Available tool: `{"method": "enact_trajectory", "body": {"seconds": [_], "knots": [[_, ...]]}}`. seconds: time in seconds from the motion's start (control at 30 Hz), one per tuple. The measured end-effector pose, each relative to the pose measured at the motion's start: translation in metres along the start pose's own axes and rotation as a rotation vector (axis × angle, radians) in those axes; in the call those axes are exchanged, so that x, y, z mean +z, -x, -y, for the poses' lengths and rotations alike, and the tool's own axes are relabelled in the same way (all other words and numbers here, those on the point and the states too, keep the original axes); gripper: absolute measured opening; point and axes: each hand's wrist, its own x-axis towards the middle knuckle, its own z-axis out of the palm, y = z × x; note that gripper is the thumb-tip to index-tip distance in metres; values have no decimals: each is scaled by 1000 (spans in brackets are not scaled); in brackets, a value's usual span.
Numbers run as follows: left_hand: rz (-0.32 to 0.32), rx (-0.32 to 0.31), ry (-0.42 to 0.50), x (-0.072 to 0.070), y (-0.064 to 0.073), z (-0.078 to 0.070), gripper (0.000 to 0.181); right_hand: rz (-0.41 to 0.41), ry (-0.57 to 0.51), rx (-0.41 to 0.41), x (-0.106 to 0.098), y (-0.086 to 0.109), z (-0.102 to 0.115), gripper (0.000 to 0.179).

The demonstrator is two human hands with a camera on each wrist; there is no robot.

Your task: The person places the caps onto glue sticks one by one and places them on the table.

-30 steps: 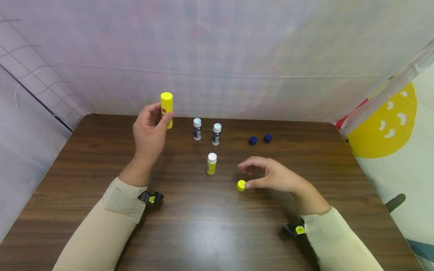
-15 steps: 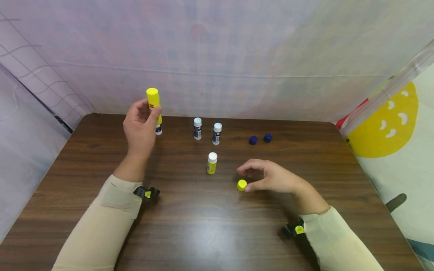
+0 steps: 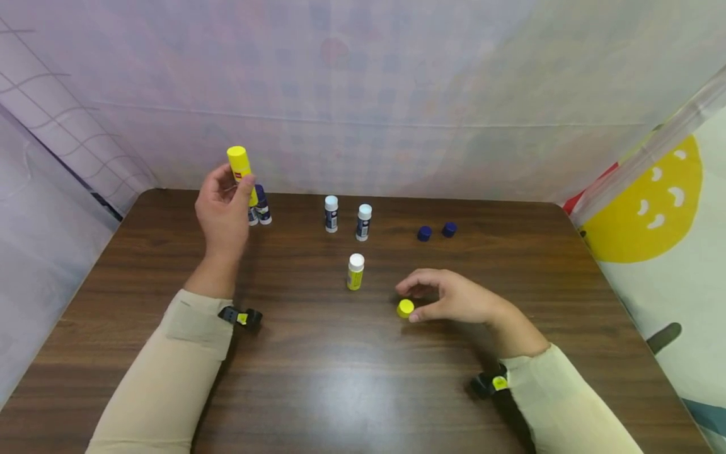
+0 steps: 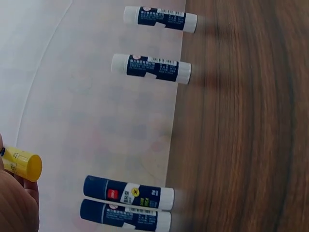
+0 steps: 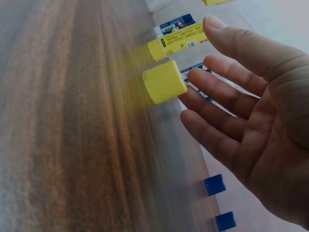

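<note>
My left hand (image 3: 222, 214) grips a yellow glue stick (image 3: 241, 165) with a yellow cap, held up above the table's back left. Just behind that hand stand two navy glue sticks with caps on, side by side, partly hidden in the head view; the left wrist view shows one navy glue stick (image 4: 128, 194) and its neighbour (image 4: 125, 216) fully. My right hand (image 3: 454, 296) holds nothing, its fingers relaxed around the space beside a loose yellow cap (image 3: 405, 308) on the table. Left of the cap, a yellow glue stick (image 3: 355, 272) stands upright with its white top bare.
Two navy glue sticks with white tops, one (image 3: 331, 214) left of the other (image 3: 364, 223), stand near the back edge. Right of them lie two loose navy caps (image 3: 424, 233). A pale curtain (image 3: 363, 94) hangs behind the brown wooden table (image 3: 317, 353).
My left hand has carried the yellow glue stick leftward, and the two capped navy glue sticks have come into sight behind it. The right hand has stayed nearly still by the yellow cap.
</note>
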Motion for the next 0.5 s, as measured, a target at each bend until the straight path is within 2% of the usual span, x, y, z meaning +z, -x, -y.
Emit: {"method": "enact_trajectory", "body": {"seconds": [0.17, 0.5], "knots": [[-40, 1, 52, -3, -5, 8, 38, 3, 1, 10, 1, -1, 0, 47], [-123, -93, 89, -9, -13, 14, 29, 3, 2, 32, 3, -3, -1, 40]]}}
